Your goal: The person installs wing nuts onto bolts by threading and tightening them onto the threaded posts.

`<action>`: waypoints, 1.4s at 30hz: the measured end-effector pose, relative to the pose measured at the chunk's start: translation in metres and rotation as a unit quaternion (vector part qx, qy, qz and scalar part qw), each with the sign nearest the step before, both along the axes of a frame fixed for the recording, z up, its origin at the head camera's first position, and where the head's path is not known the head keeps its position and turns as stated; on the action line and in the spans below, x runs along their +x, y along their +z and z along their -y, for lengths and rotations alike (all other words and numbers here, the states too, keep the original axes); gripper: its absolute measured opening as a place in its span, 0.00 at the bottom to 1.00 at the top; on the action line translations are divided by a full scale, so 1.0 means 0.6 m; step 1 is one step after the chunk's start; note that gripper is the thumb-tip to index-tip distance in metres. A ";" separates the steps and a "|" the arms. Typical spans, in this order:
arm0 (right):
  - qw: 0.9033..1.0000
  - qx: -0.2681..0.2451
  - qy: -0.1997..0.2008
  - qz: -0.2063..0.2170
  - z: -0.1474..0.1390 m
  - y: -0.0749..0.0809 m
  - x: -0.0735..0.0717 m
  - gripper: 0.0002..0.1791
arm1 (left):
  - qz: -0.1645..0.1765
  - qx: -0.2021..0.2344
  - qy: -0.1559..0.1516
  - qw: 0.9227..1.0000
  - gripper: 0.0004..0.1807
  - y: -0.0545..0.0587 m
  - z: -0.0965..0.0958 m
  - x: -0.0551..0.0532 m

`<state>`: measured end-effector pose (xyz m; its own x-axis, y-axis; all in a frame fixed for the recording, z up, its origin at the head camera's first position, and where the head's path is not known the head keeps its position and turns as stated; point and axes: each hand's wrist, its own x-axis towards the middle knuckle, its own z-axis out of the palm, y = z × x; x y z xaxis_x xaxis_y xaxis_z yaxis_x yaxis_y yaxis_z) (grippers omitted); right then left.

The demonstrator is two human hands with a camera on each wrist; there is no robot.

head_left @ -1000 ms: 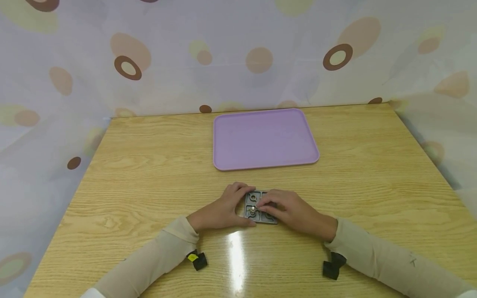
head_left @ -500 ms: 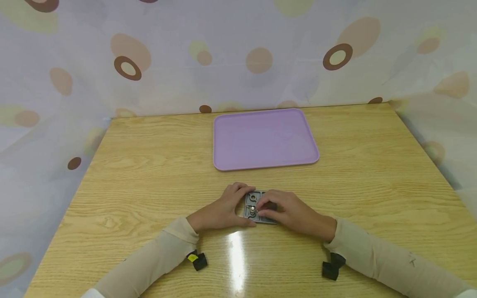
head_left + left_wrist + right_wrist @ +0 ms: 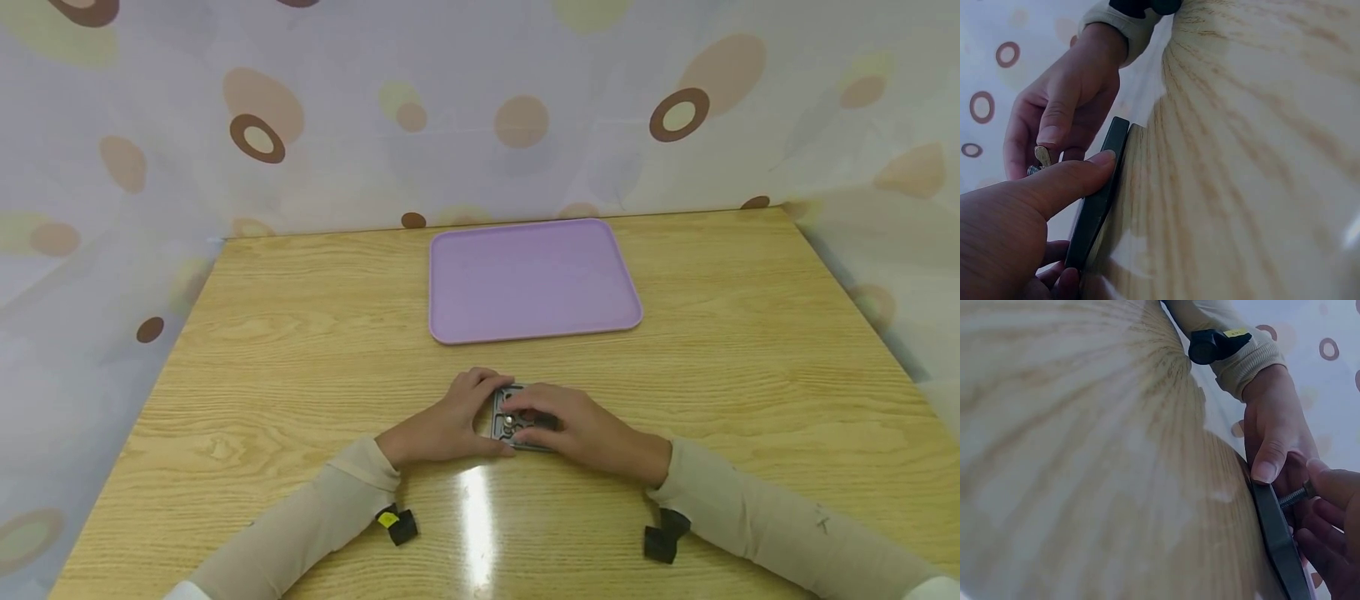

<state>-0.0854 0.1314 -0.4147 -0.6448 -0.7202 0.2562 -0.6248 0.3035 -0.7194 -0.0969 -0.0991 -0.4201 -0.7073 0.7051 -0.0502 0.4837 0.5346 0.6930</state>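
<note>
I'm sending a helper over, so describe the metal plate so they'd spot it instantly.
On the wood-grain table, find the lilac tray. Nearer the camera, between the left hand and the right hand, lies the metal plate. Unlike the smooth tray, it is small, grey and ribbed, with a threaded bolt rising from it.

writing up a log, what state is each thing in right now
Metal plate: lying flat, edges gripped
Bolt: standing up from plate, threads partly bare
Wing nut: on bolt, not down against plate
Left hand: gripping plate
Right hand: curled around wing nut
Tray: flat on table
</note>
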 end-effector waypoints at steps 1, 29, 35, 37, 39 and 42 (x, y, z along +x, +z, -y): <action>1.000 0.000 0.000 0.000 0.000 0.001 0.000 0.21 | 0.000 0.001 0.000 1.000 0.49 -0.001 0.000 0.000; 0.999 -0.008 -0.052 -0.004 -0.009 0.006 0.000 0.06 | 0.000 0.004 0.004 1.000 0.49 0.001 0.000 0.001; 0.999 -0.011 -0.048 -0.006 -0.010 0.004 0.000 0.04 | -0.001 0.004 0.006 1.000 0.49 0.005 -0.003 0.002; 0.999 -0.014 -0.043 -0.009 -0.010 0.005 0.000 0.04 | -0.002 0.004 0.007 1.000 0.49 0.006 -0.004 0.002; 0.999 -0.018 -0.035 -0.009 -0.010 0.005 0.001 0.04 | -0.003 0.005 0.008 1.000 0.49 0.006 -0.004 0.002; 0.999 -0.027 -0.024 -0.008 -0.009 0.003 0.002 0.04 | -0.006 0.006 0.007 1.000 0.49 0.006 -0.004 0.002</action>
